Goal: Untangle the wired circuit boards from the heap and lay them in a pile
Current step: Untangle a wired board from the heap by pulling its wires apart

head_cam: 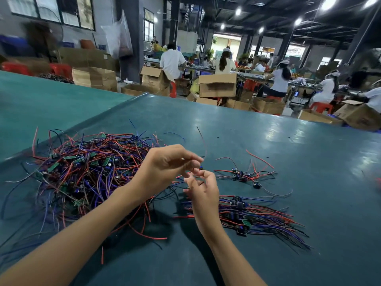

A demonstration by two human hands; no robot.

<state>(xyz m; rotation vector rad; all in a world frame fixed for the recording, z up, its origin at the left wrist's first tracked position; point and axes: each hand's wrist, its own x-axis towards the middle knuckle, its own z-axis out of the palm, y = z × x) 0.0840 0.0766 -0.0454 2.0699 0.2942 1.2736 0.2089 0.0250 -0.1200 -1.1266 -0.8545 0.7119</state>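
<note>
A big tangled heap (82,172) of small green circuit boards with red, blue and purple wires lies at the left of the green table. My left hand (165,166) is raised just right of the heap, its fingertips pinching a thin wire (203,141) that arcs upward. My right hand (203,193) is close below it, fingers curled around a small dark board at the fingertips; the board is mostly hidden. A sorted pile (247,215) of boards with wires laid side by side lies right of my right hand. A smaller cluster of boards (245,175) lies beyond it.
The dark green table (268,141) stretches far ahead and right. Its raised left edge (92,118) meets a lighter green surface. Beyond the far edge stand cardboard boxes (217,85), red stools and several seated workers.
</note>
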